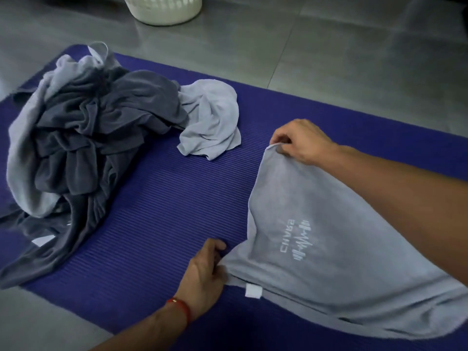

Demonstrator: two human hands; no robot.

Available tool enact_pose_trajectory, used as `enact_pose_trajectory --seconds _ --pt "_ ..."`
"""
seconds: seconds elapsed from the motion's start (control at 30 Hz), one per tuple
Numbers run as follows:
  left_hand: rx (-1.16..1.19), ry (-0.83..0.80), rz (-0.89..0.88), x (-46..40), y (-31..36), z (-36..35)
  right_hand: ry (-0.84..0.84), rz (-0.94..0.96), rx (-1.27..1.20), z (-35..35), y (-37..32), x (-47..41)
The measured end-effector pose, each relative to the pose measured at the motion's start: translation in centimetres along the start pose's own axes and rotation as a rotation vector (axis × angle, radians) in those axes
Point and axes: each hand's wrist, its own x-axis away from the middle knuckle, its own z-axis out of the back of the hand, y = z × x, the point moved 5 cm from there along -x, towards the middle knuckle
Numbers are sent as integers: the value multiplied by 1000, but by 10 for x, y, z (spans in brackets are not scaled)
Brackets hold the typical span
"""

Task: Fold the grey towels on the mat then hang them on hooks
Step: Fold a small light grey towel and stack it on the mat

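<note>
A light grey towel [342,269] with a white logo and a small white tag lies over the right part of the purple mat [164,211]. My right hand [301,140] pinches its far corner and holds it a little above the mat. My left hand [207,267] grips the near corner down at the mat. A heap of crumpled dark and light grey towels [83,148] sits on the mat's left side, and one more crumpled light grey towel [210,120] lies just to its right.
A white laundry basket [164,8] stands on the grey tiled floor [329,59] beyond the mat. The floor surrounds the mat on the far side and at the near left corner. No hooks are in view.
</note>
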Motion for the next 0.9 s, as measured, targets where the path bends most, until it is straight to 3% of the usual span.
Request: enact_pose_trajectory --seconds 0.1,0.27,0.4,0.5,0.63,0.7,0.8,0.9 --pt "55 121 35 3 -10 29 90 -55 65 0 3 -27" --pt "41 209 115 1 -29 66 311 -164 -171 -21 4 -66" --pt "-29 303 93 -9 -28 84 224 -184 -310 -50 10 -73" --pt "-48 276 142 -22 -32 79 -27 -126 -268 -76 11 -54" --pt "-176 215 98 -26 -42 63 -18 36 -177 -93 18 21" --pt "-340 249 -43 -22 -39 61 -19 114 -57 -97 23 80" --pt "-709 272 -412 -10 -5 38 -24 208 134 -93 41 180" --pt "-760 67 -825 8 47 -27 -97 125 290 -81 78 282"
